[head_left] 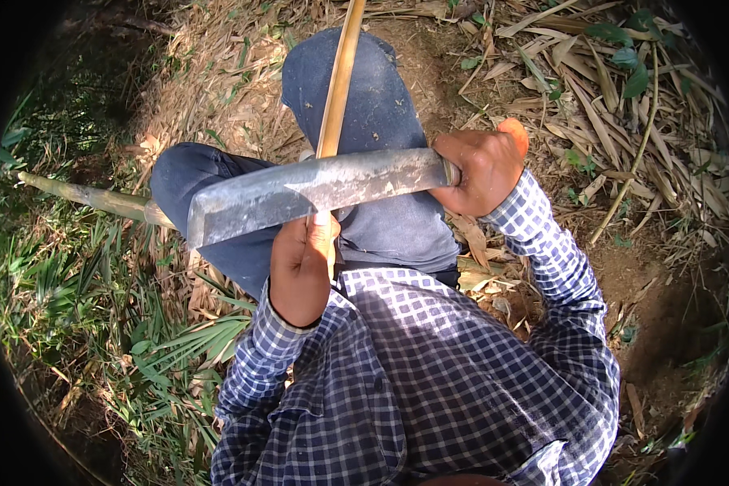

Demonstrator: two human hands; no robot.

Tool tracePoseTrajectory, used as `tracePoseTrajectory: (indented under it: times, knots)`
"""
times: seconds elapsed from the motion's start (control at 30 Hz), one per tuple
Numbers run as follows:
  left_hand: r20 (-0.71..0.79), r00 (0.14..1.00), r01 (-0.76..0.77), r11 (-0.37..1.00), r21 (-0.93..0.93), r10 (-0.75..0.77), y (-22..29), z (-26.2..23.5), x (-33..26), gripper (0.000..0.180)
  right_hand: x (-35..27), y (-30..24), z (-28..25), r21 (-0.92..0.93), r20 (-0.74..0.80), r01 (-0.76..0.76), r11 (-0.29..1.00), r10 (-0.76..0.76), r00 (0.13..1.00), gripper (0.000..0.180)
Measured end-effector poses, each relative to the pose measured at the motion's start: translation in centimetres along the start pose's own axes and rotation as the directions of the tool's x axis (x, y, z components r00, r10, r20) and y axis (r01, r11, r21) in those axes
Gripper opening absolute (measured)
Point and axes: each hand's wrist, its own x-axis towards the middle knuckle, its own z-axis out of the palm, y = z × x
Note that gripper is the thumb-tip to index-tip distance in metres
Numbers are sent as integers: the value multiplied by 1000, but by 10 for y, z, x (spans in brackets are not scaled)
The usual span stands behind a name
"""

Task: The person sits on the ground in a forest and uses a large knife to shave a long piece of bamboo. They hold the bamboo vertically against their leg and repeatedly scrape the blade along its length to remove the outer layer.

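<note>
My right hand (479, 171) is closed around the handle of a big broad-bladed knife (316, 191). Its grey blade lies crosswise in front of me, tip to the left. My left hand (301, 263) grips a thin yellowish bamboo strip (339, 77) just below the blade. The strip runs up and away from me over my knee, and the blade crosses it near my left thumb. I am crouched, with my knees in dark blue trousers (373, 105) under the knife and strip.
A thicker green bamboo pole (89, 197) lies on the ground at the left, behind my left knee. Dry leaves and bamboo husks (591, 105) cover the soil at the right and back. Green plants (97, 300) grow at the left.
</note>
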Motion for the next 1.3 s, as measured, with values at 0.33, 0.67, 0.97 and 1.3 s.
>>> tracePoseTrajectory:
  times: [0.33, 0.67, 0.97, 1.3]
  knots:
    - [-41, 987, -138, 943, 301, 158, -8, -5, -6, 35, 6, -6, -1, -17, 40, -78, 997, 79, 996, 31]
    - [-25, 949, -304, 933, 195, 315, -23, -1, -8, 44, 13, 7, -1, -68, 85, -127, 990, 133, 988, 28]
    - [-47, 990, -132, 988, 77, 135, -12, 4, -22, 43, 26, 24, 1, -68, 23, -203, 977, 205, 979, 28]
    - [-24, 996, -85, 996, 9, 85, -12, 2, -27, 40, 50, 51, -4, -70, 33, -405, 912, 408, 912, 27]
